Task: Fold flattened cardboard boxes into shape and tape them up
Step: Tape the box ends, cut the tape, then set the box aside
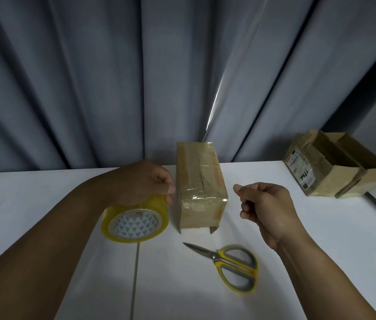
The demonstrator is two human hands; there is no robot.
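A small brown cardboard box (199, 185) stands in the middle of the white table (44, 192), its top crossed by shiny clear tape. My left hand (145, 181) grips the top of a yellowish roll of packing tape (134, 222) that stands on edge just left of the box. My right hand (265, 204) hovers to the right of the box with its fingers curled and nothing visible in them. Yellow-handled scissors (231, 265) lie shut on the table in front of the box.
Two more cardboard boxes (334, 165) with tape and a shipping label stand at the table's far right corner. Grey curtains (113, 77) hang right behind the table. A seam runs down the table top near the tape roll.
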